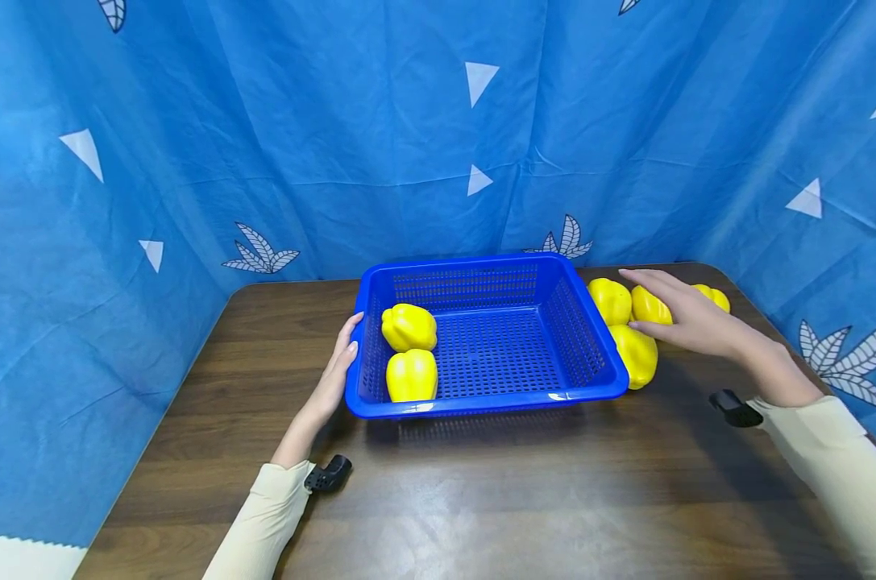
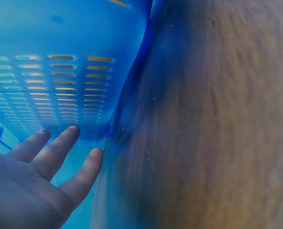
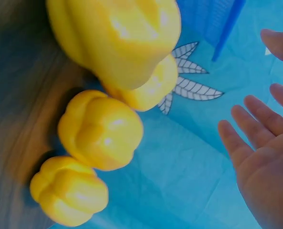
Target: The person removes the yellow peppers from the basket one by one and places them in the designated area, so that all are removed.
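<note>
A blue plastic basket (image 1: 481, 400) with slotted walls stands on the table. Inside its left end sit two yellow bell peppers, one farther back (image 1: 408, 327) and one in front (image 1: 412, 376). My left hand (image 1: 329, 383) is at the basket's left side, fingertips against the wall and rim with the fingers extended. My right hand (image 1: 691, 321) hovers with spread fingers over several yellow bell peppers (image 1: 637, 356) to the right of the basket. It holds nothing. In the right wrist view the hand (image 3: 267, 162) is apart from the peppers (image 3: 100, 130), palm showing.
The brown wooden table (image 1: 496, 491) runs beneath everything. A blue curtain (image 1: 423, 129) with leaf and triangle prints hangs behind and along both sides. The right-hand peppers lie close together, the nearest one (image 3: 122, 28) beside the basket.
</note>
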Motion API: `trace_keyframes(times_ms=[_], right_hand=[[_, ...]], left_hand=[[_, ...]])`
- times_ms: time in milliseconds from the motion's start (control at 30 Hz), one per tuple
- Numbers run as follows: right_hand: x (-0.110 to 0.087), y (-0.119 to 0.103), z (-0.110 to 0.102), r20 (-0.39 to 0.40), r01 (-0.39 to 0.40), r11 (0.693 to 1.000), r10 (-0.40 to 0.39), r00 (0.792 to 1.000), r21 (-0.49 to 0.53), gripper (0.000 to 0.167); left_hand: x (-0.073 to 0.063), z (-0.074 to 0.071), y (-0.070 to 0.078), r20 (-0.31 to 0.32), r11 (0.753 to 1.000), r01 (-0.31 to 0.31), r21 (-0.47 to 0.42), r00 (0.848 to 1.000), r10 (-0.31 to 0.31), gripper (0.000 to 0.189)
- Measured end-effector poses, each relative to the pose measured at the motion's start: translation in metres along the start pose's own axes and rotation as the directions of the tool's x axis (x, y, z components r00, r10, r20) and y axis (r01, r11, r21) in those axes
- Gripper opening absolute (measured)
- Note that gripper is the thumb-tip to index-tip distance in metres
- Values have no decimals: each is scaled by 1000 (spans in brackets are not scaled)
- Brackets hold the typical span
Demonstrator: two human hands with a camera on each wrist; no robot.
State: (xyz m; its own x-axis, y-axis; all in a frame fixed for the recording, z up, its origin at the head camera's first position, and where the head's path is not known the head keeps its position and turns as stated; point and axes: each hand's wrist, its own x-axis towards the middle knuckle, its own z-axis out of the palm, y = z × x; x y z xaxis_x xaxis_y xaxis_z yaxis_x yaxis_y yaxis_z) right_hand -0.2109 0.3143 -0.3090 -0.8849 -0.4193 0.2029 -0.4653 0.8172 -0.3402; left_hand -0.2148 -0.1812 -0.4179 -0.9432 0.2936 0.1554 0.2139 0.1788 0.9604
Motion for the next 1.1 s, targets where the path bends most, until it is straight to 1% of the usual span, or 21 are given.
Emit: trace_keyframes(times_ms=[133,367,700,867,1000,1100], right_hand=[[7,-7,1,30,-11,1000,11,999,0,68],[22,-19,3,96,-59,998,57,994,20,66],[42,-37,6,167,-86,996,80,983,28,65],[51,-43,10,193,-59,998,52,980,34,63],[55,-47,12,202,-19,999,11,979,37,58],[59,-47,15,194,22,999,-29,981,41,53]], left_hand=[[0,1,0,6,1000,7,-12,1000,-7,53],[1,1,-1,6,1000,17,-22,1000,-17,53],[1,0,-4,2,1000,3,-25,1000,-3,54],[1,0,-4,1,1000,7,-23,1000,-7,54],[1,1,-3,2,1000,4,-26,1000,-4,54],[1,0,-2,2,1000,-1,-29,1000,1,54]])
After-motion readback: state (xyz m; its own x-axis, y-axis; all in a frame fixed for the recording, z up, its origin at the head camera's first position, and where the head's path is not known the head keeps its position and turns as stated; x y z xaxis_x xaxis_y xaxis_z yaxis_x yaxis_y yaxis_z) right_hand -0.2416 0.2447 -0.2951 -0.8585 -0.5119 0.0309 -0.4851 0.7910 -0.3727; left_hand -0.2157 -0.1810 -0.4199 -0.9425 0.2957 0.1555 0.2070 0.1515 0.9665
